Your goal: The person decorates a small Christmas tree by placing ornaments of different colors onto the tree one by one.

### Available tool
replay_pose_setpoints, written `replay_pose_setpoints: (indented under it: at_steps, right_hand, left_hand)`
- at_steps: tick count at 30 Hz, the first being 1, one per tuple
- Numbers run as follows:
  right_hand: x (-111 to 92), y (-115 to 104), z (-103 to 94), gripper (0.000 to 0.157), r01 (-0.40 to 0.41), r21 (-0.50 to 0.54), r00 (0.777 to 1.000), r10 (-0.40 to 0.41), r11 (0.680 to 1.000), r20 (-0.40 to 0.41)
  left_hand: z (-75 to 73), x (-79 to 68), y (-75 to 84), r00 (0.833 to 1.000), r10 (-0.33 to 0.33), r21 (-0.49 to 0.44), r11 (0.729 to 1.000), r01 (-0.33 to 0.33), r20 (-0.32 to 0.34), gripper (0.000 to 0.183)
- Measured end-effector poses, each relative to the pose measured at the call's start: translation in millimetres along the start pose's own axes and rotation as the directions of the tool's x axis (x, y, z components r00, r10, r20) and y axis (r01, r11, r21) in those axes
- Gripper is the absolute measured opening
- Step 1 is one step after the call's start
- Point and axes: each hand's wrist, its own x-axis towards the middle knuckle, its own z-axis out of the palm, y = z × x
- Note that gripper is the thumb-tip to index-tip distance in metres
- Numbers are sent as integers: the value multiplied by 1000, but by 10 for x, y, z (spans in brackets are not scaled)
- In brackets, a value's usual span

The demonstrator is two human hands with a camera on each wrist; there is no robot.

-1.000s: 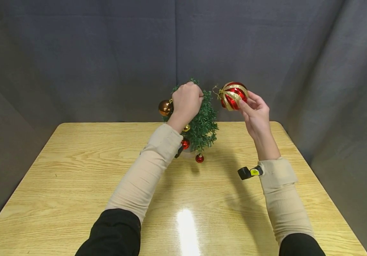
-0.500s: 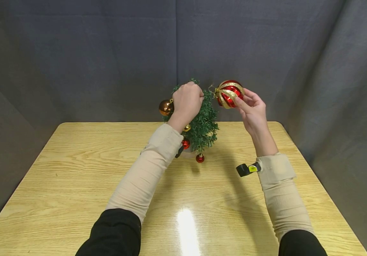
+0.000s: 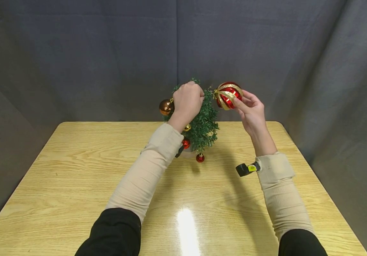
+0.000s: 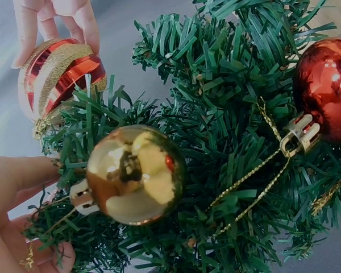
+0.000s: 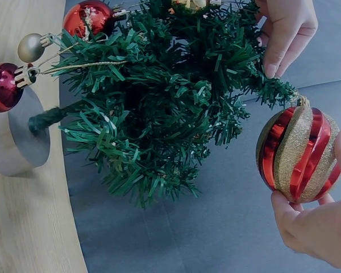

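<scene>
A small artificial Christmas tree (image 3: pixel 205 121) stands at the back of the table. My left hand (image 3: pixel 188 101) pinches one of its upper branches, with thumb and fingers about the green needles in the right wrist view. My right hand (image 3: pixel 253 112) holds a red-and-gold striped bauble (image 5: pixel 298 153) by its rounded side. The bauble lies tilted sideways, its gold cap and thin loop at the tip of the branch. Whether the loop is around the tip I cannot tell. Close to my left fingers hangs a shiny gold bauble (image 4: pixel 136 175).
Other baubles hang on the tree: a brown one (image 3: pixel 166 107), a red one (image 3: pixel 185 143) and a low dark red one (image 3: pixel 200 158). The tree's round grey base (image 5: pixel 28 133) rests on the wooden table (image 3: pixel 106 160). A grey curtain (image 3: pixel 122 64) hangs behind.
My right hand has moved left with the striped bauble, bringing its cap and loop up to the branch. The left hand has stayed in place on the branch.
</scene>
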Motion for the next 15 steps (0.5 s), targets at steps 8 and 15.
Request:
replay_pose_setpoints:
  at_steps: [8,15]
  right_hand:
    - [-5,17,-15,31,-13,-41,1000,13,999,3]
    - [-19,34,-37,32,-24,-73,1000,24,997,4]
  left_hand:
    - [-9,3,0,1000,6,2,1000,-6,-19,16]
    - [-5,6,2,1000,5,6,1000,-5,-23,16]
